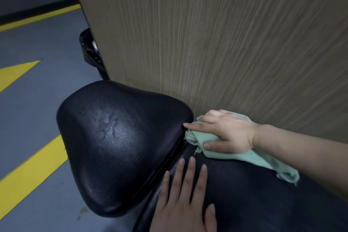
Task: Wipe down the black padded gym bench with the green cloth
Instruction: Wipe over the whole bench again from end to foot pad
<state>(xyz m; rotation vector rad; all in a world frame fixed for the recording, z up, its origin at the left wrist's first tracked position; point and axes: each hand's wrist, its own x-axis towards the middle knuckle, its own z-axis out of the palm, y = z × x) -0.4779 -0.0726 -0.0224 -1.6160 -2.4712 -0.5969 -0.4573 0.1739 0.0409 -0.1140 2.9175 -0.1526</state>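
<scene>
The black padded gym bench (116,143) fills the lower middle of the view, a rounded seat pad on the left and a longer pad (263,199) on the right, with a narrow gap between them. My right hand (226,132) holds the bunched green cloth (250,157) and presses it on the longer pad at the gap, beside the wall. The cloth's loose end trails to the right under my forearm. My left hand (186,198) lies flat on the longer pad, fingers straight and pointing toward the gap.
A wood-grain wall panel (216,34) stands right against the bench's far side. A black lined bin (90,51) shows partly behind the panel's left edge. The grey floor (43,103) with yellow stripes lies to the left.
</scene>
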